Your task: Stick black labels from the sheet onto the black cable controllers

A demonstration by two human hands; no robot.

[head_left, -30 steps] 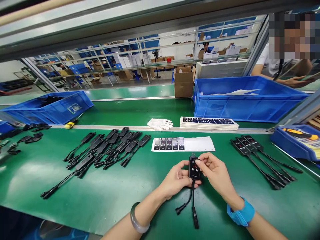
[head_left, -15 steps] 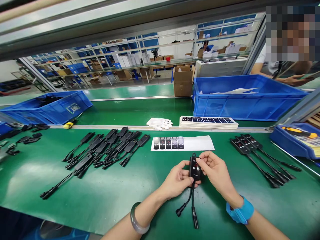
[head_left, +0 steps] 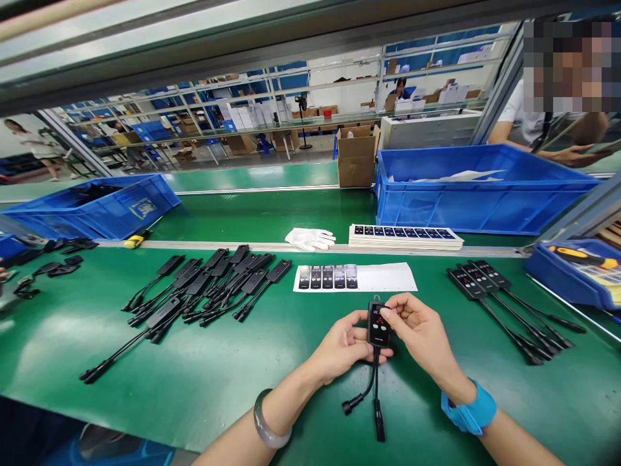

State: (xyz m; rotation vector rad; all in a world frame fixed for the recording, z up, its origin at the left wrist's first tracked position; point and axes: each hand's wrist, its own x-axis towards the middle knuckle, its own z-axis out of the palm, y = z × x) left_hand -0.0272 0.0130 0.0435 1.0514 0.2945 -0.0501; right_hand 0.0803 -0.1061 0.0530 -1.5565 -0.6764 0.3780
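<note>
Left hand (head_left: 345, 349) holding black device (head_left: 378, 334) — large blue bin (head_left: 466, 210), white sheets (head_left: 460, 177) inside

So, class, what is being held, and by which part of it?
A black device: the left hand holds its lower body, near the cables; the right hand touches its upper face.

Now includes a person (head_left: 33, 144) in a light top near ten o'clock, far back, unseen in both earlier views.

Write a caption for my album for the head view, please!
Two hands, left and right, hold a black controller above a green table.
</note>
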